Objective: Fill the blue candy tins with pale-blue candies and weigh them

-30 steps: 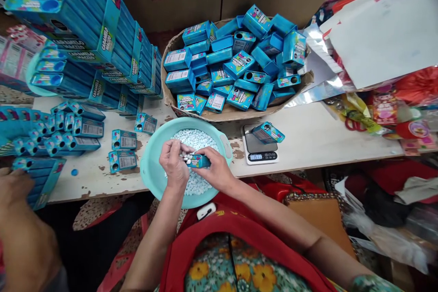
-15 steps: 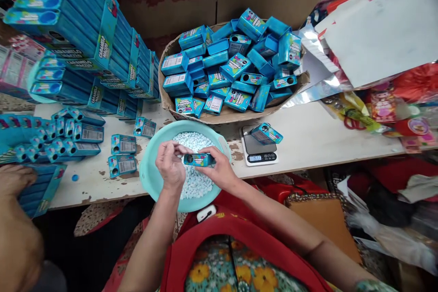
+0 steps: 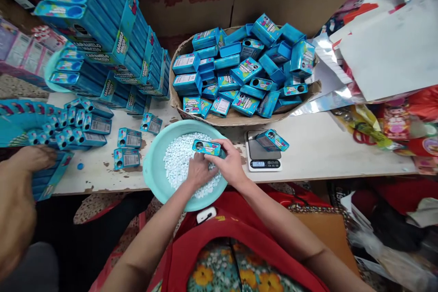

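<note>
My right hand [image 3: 230,160] grips a small blue candy box [image 3: 206,147] above a turquoise bowl [image 3: 153,182]. The box's printed end with a dark round hole faces up, and pale pieces seem to show in the hole. Below it, my left hand [image 3: 200,171] reaches down among the small white candies [image 3: 176,157] in the bowl. Its fingertips are hidden, so what they hold does not show. Right of the bowl, another blue candy box [image 3: 272,140] lies tilted on a digital scale [image 3: 265,164].
A cardboard tray [image 3: 236,121] piled with blue boxes stands behind the bowl. Several small boxes [image 3: 126,158] stand to the left, near tall stacked packs [image 3: 99,32]. A co-worker's hand [image 3: 32,159] is at the far left. Papers [image 3: 393,50] and wrappers lie right.
My left hand has moved from beside the box's holed end down into the candies. The box in my right hand has shifted slightly up and right. The co-worker's hand has moved right.
</note>
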